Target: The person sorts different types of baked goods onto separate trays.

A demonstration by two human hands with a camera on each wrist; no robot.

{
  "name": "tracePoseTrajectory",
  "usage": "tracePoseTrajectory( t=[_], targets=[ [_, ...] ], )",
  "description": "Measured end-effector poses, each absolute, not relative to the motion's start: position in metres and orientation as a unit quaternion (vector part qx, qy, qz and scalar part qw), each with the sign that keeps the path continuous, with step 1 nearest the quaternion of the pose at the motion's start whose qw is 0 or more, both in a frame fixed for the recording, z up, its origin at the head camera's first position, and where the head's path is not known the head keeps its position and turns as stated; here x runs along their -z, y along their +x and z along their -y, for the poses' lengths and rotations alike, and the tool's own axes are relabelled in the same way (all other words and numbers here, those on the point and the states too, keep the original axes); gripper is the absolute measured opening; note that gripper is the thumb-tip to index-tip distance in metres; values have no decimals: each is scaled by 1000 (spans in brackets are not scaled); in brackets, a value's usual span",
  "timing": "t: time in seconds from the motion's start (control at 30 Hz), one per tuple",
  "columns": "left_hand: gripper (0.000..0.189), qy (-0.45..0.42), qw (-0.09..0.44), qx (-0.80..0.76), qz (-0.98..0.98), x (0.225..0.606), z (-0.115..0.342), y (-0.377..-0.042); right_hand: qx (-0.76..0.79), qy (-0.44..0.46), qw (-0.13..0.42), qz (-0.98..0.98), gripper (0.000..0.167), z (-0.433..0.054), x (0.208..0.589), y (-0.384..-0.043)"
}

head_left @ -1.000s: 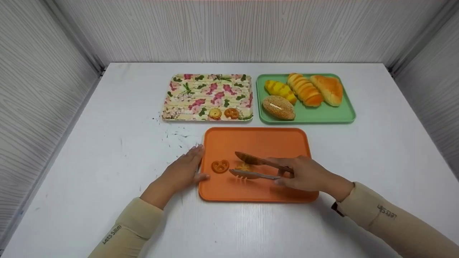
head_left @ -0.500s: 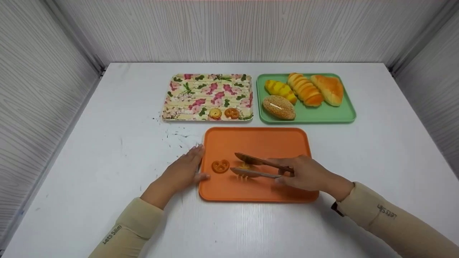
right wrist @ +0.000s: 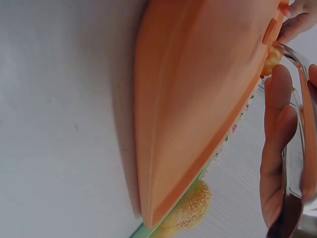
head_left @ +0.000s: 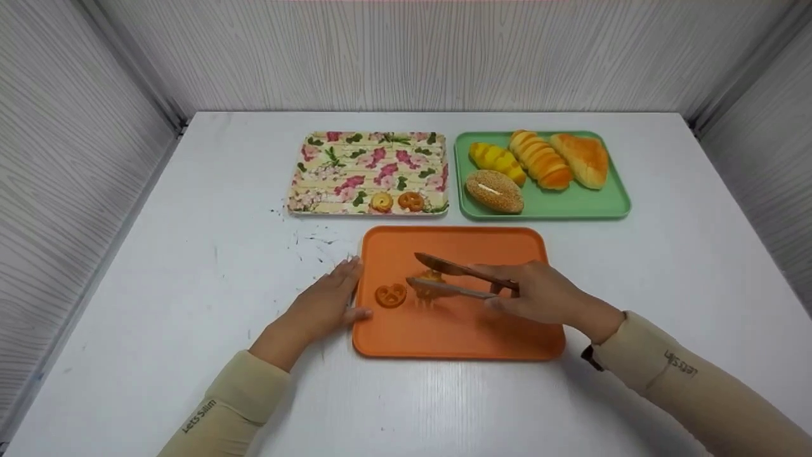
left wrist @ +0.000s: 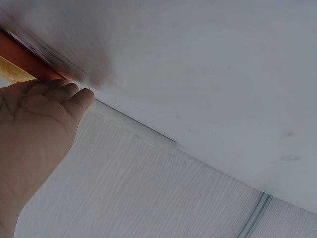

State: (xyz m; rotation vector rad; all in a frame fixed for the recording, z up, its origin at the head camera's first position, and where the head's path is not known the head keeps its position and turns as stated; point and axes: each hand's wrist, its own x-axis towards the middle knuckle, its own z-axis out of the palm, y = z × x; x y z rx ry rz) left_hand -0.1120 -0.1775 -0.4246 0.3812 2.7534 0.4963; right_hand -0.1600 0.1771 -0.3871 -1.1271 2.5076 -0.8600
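Observation:
My right hand (head_left: 539,293) grips metal tongs (head_left: 444,264) over the orange tray (head_left: 495,247). Between the tong tips is a yellow round cookie (head_left: 431,275), partly hidden by the nearer arm; the right wrist view also shows this cookie (right wrist: 272,61) at the tips. A brown pretzel-shaped cookie (head_left: 391,295) lies on the tray just left of the tongs. Along the tray's left edge rests my left hand (head_left: 323,304), fingers straight against the side and thumb over the rim. The left wrist view has those fingers (left wrist: 74,101) beside the orange edge.
Behind the orange tray lies a floral tray (head_left: 317,187) with a round cookie (head_left: 381,202) and a pretzel cookie (head_left: 411,201) at its front. To its right, a green tray (head_left: 583,204) carries several breads, among them a sesame bun (head_left: 495,191). Wood-grain walls (head_left: 406,57) enclose the table.
The tongs and my right hand have shifted slightly away from me and up, and the yellow cookie has moved with the tips. My left hand stays at the tray's edge.

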Motion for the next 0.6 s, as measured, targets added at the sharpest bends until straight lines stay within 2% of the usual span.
tracePoseTrajectory(
  t=[0.43,0.6],
  targets=[
    [93,131,154,-179,-963,425,178,-111,290,-335,90,-892,60,-150,376,-200],
    [93,132,152,-179,-963,424,178,-111,295,-306,98,-900,59,-138,374,-215]
  ],
)
